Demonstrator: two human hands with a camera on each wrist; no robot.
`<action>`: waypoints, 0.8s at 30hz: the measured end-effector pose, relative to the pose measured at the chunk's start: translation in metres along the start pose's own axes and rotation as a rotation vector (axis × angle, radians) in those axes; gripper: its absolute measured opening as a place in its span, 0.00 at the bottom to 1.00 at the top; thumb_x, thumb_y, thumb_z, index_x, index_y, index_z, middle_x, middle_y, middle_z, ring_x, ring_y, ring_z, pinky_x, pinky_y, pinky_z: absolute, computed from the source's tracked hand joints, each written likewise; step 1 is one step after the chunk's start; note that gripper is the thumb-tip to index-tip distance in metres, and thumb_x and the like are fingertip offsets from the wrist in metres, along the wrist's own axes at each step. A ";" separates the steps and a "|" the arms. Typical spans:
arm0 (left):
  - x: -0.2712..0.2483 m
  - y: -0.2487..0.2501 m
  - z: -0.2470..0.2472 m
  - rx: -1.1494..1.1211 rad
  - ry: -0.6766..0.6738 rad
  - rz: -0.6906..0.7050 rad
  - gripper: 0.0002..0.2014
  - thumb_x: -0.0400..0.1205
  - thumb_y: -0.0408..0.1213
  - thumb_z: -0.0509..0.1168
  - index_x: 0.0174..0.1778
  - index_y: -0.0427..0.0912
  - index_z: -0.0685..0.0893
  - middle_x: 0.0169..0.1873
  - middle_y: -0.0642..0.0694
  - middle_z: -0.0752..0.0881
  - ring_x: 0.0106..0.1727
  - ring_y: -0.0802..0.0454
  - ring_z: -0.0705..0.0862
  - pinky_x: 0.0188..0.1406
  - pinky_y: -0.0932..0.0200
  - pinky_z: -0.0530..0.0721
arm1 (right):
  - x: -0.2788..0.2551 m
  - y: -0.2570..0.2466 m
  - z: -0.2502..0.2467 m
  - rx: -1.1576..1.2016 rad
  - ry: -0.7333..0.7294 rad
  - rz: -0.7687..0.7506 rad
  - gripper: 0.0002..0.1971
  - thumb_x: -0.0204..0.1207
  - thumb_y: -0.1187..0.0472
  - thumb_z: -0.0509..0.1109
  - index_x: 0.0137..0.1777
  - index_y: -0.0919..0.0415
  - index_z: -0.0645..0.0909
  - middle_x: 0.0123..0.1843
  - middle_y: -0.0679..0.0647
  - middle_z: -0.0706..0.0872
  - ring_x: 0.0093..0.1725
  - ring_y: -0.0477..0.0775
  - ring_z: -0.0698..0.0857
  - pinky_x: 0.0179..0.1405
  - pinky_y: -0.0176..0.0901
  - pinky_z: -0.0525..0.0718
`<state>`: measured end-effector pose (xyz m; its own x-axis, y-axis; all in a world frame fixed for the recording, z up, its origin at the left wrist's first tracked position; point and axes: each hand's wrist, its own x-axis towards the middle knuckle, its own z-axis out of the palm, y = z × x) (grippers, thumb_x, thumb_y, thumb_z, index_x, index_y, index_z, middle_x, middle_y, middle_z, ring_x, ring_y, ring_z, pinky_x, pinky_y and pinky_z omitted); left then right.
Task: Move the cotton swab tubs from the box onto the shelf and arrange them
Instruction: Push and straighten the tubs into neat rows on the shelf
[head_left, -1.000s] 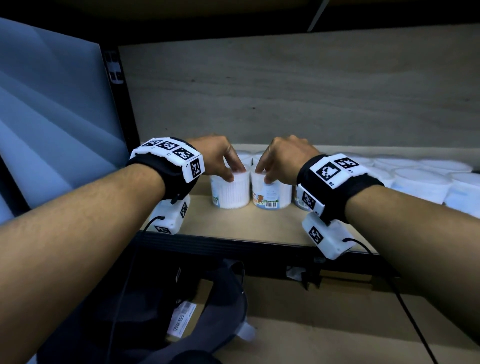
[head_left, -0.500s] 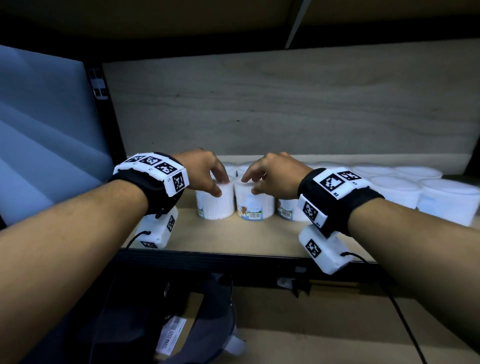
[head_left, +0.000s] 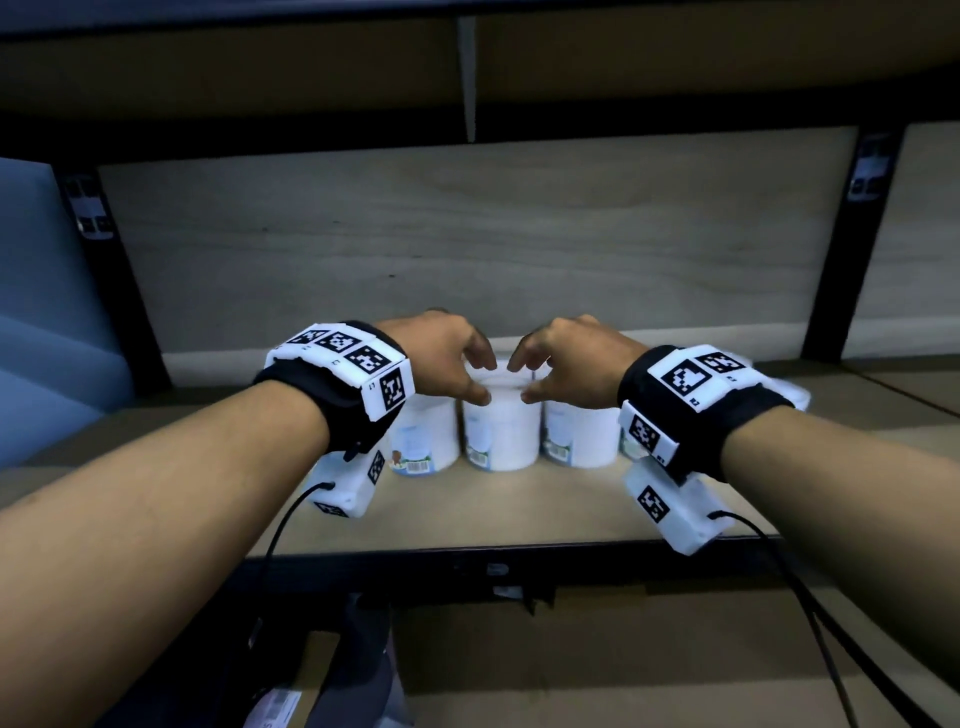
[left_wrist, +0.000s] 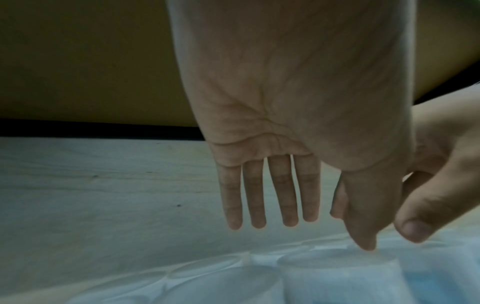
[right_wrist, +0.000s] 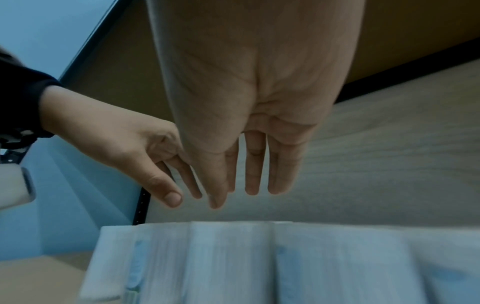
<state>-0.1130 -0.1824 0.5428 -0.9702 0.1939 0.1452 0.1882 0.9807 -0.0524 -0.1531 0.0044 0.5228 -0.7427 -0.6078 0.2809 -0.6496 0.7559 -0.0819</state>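
Note:
Three white cotton swab tubs stand in a row on the wooden shelf (head_left: 467, 499): a left tub (head_left: 426, 441), a middle tub (head_left: 501, 431) and a right tub (head_left: 579, 436). More tubs (head_left: 795, 395) are partly hidden behind my right wrist. My left hand (head_left: 478, 379) and right hand (head_left: 522, 382) hover close together over the middle tub's lid, thumbs near its rim. In the left wrist view my left hand (left_wrist: 311, 234) hangs with straight fingers, thumb tip at a lid (left_wrist: 335, 261). The right wrist view shows my right hand (right_wrist: 236, 197) the same, above the tubs (right_wrist: 233, 257).
The shelf's black front rail (head_left: 493, 566) runs below my wrists, with black uprights (head_left: 119, 291) at both sides and a board (head_left: 675, 67) overhead. A dark bag with a white label (head_left: 275, 706) lies below at the left. Bare shelf stretches left of the tubs.
Both hands have come off the sides of two neighbouring tubs, risen and drawn together over one tub, with fingers loosened. The head view has swung right and up.

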 end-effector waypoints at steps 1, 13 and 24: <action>0.005 0.008 -0.001 -0.002 0.004 0.008 0.24 0.74 0.57 0.74 0.66 0.58 0.85 0.60 0.62 0.86 0.54 0.59 0.81 0.62 0.57 0.81 | -0.005 0.010 -0.004 -0.006 0.001 0.020 0.20 0.73 0.48 0.78 0.65 0.44 0.85 0.59 0.45 0.88 0.63 0.53 0.82 0.64 0.44 0.80; 0.054 0.081 0.007 -0.038 -0.022 0.130 0.26 0.73 0.59 0.74 0.67 0.60 0.83 0.64 0.61 0.84 0.56 0.60 0.78 0.65 0.55 0.80 | -0.050 0.094 -0.034 -0.033 -0.009 0.223 0.20 0.71 0.50 0.79 0.64 0.45 0.85 0.60 0.47 0.88 0.60 0.50 0.85 0.61 0.44 0.82; 0.092 0.128 0.026 -0.066 -0.041 0.225 0.30 0.74 0.56 0.75 0.73 0.56 0.80 0.69 0.56 0.81 0.67 0.54 0.79 0.68 0.58 0.78 | -0.070 0.148 -0.037 -0.105 -0.064 0.397 0.26 0.70 0.42 0.78 0.67 0.44 0.82 0.64 0.48 0.85 0.63 0.54 0.81 0.62 0.47 0.82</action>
<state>-0.1824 -0.0396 0.5237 -0.9079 0.4078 0.0968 0.4085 0.9127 -0.0138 -0.1910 0.1675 0.5268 -0.9429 -0.2760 0.1864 -0.2935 0.9532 -0.0729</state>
